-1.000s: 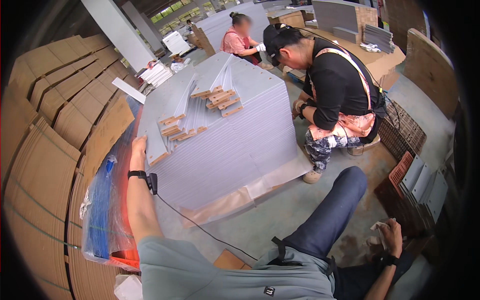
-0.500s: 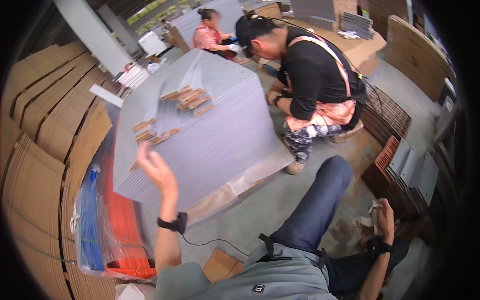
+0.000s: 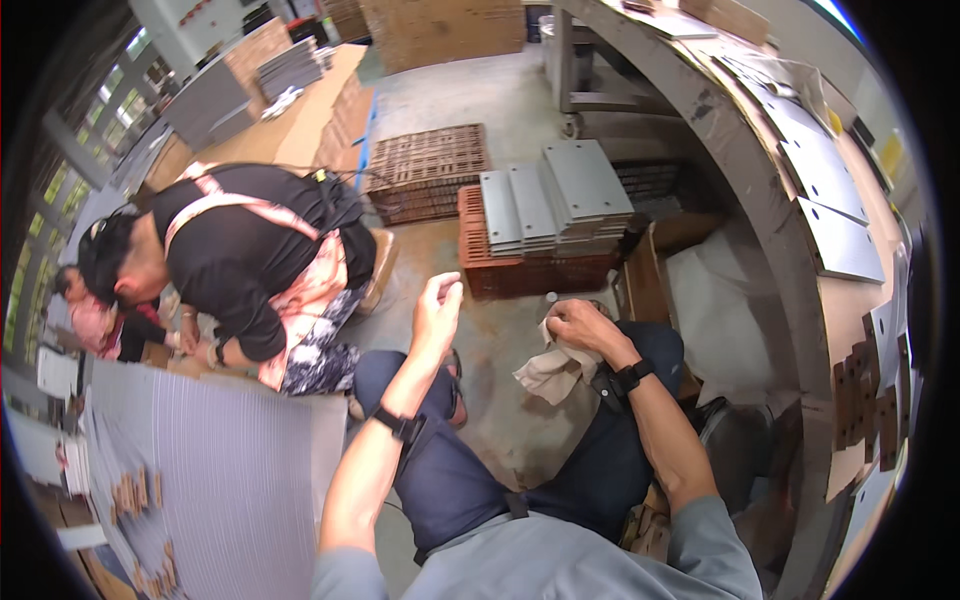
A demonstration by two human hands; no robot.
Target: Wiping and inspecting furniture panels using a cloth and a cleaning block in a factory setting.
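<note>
My right hand (image 3: 587, 328) is closed on the top of a cream cloth (image 3: 555, 373), which hangs down in front of my right knee. Raised over the gap between my knees, my left hand (image 3: 436, 318) has its fingers loosely bent and a little apart, with nothing visible in them. Beyond both hands, a red-brown plastic crate (image 3: 540, 278) stands on the floor. Stacked on it are grey panels (image 3: 588, 182) with small holes near their corners.
A co-worker (image 3: 250, 265) sits bent over at the left, beside a tall stack of grey sheets (image 3: 225, 470) bearing small wooden pieces (image 3: 130, 495). A brown slatted crate (image 3: 425, 160) lies farther off. Along the right runs a workbench (image 3: 735, 150) with white panels (image 3: 838, 240).
My view has swung right, from the grey stack toward the crates and workbench. My left hand has left the wooden pieces and come in front of me. The right still grips the cloth.
</note>
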